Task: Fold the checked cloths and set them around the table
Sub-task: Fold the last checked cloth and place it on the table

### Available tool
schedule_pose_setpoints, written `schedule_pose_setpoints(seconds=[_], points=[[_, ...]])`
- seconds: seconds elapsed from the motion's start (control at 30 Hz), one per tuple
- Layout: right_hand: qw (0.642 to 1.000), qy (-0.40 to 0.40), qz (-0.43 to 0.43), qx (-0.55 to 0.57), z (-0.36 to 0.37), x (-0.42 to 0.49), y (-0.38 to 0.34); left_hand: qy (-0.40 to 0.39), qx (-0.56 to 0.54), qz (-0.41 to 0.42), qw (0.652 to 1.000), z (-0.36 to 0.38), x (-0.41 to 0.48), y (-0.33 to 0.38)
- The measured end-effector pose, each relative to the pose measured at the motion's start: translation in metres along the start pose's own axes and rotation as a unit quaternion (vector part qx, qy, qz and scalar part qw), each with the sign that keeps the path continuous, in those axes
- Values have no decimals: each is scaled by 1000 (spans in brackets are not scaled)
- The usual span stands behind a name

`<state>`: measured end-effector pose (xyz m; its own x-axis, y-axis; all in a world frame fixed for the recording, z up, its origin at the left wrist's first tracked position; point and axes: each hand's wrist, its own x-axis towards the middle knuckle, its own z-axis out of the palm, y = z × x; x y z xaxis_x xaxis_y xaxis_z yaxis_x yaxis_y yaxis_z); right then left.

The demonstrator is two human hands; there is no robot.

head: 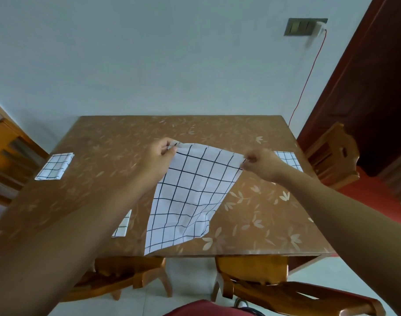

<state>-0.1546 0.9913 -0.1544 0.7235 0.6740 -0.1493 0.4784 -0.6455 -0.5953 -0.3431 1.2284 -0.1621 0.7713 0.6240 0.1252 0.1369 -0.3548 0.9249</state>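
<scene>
A white cloth with black checks (188, 197) hangs spread above the brown table (117, 142), its lower edge reaching the near table edge. My left hand (159, 156) pinches its upper left corner and my right hand (262, 164) pinches its upper right corner. A folded checked cloth (54, 166) lies at the table's left side. Another folded one (288, 159) lies at the right side, partly behind my right hand. A third folded cloth (123, 224) peeks out near the front, mostly hidden by my left arm.
Wooden chairs stand at the left (5, 147), at the right (334, 153) and two at the near edge (126, 274), (254, 272). A wall lies behind the table, with a switch plate (302, 26) and a red cable (309, 76). A dark door (372, 76) is at the right.
</scene>
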Motion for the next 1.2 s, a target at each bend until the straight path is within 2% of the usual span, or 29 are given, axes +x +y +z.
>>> schedule_pose_setpoints(seconds=[0.1, 0.2, 0.33, 0.53, 0.67, 0.73, 0.8, 0.9, 1.07, 1.2], points=[[986, 52, 16, 155, 4, 3, -3, 26, -14, -26, 999, -5, 4, -10], [946, 105, 9, 307, 4, 7, -9, 44, -28, -30, 998, -8, 3, -9], [895, 109, 10, 433, 2, 8, -20, 65, -73, -45, 994, -8, 2, -1], [878, 113, -9, 465, -1, 5, -38, 89, -83, -51, 991, -12, 7, -1], [900, 117, -47, 416, -4, 4, -53, 106, -15, 0, 994, -14, 13, 14], [909, 113, -73, 394, -5, 3, -61, 69, 40, 75, 994, -11, 19, 31], [914, 105, -96, 380, -5, 1, -68, -10, 96, 140, 985, -5, 23, 51], [918, 96, -116, 366, -5, -1, -74, -110, 171, 150, 968, 5, 27, 77], [924, 101, -120, 349, -7, -5, -73, -150, 187, 169, 956, 21, 30, 81], [933, 81, -95, 338, -3, -6, -60, -109, 178, 193, 959, 29, 30, 79]])
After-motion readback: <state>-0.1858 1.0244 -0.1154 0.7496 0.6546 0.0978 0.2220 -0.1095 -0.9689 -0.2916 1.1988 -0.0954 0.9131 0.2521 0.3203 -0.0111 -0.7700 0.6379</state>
